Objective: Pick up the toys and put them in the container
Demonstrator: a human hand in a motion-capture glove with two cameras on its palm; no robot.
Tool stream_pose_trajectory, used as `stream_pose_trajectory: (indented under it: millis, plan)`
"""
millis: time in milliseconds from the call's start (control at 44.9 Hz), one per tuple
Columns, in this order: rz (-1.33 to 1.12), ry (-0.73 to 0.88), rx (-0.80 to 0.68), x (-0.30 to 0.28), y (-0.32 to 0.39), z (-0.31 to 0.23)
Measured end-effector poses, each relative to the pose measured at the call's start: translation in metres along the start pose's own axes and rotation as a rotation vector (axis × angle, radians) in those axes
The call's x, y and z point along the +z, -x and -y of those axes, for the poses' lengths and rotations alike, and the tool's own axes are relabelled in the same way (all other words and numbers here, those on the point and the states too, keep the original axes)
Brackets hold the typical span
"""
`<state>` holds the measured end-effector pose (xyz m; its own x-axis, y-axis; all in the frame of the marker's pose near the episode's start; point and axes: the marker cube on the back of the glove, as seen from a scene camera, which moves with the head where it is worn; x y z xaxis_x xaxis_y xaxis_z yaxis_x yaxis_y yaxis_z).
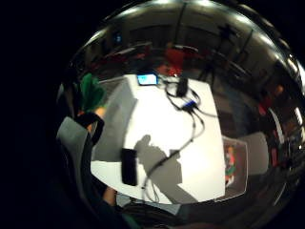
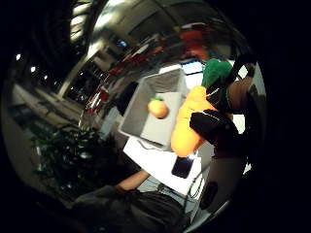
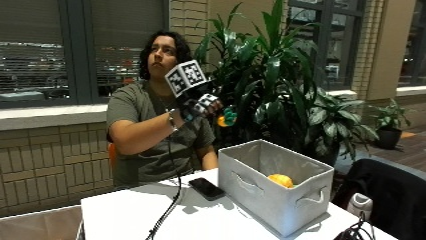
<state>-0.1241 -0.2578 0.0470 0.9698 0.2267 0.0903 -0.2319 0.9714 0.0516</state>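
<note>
**Carrot toy held high, one toy already binned**

Carrot toy, soft orange plush with a green leafy top (image 2: 193,121), sits in the black-gloved right hand (image 3: 198,106), whose fingers (image 2: 210,124) are curled round its body. In the outside view the hand is raised at about head height, above and to the person's side of the grey fabric container with cut-out handles (image 3: 256,192), well apart from it, with the toy's green end poking out past the glove.

Inside the container lies a small round orange toy with a green tip (image 2: 158,108), against the far wall as the outside view shows it (image 3: 280,180). So, as a judgement, at least one toy is already put away and the carrot is mid-carry; it still has to come across over the container's open mouth and be let go. Whether more toys wait elsewhere cannot be told from these views.

The container stands on the white worktop (image 3: 133,215) near its far corner, its rim open all round with nothing overhanging. Just beside the container, on the person's side, a black phone (image 3: 206,188) lies flat, and a black cable (image 3: 163,215) trails from the wrist down across the worktop. The air between hand and container looks free, though tall green plants (image 3: 279,75) stand close behind the container.
</note>
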Motion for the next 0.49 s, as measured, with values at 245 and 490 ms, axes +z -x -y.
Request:
stream_pose_trajectory:
  millis: [245, 490]
  plan:
    - [-0.042, 0.172, -0.078, 0.083, 0.081, 0.067]
    - [-0.076, 0.228, -0.155, 0.104, 0.053, 0.045]
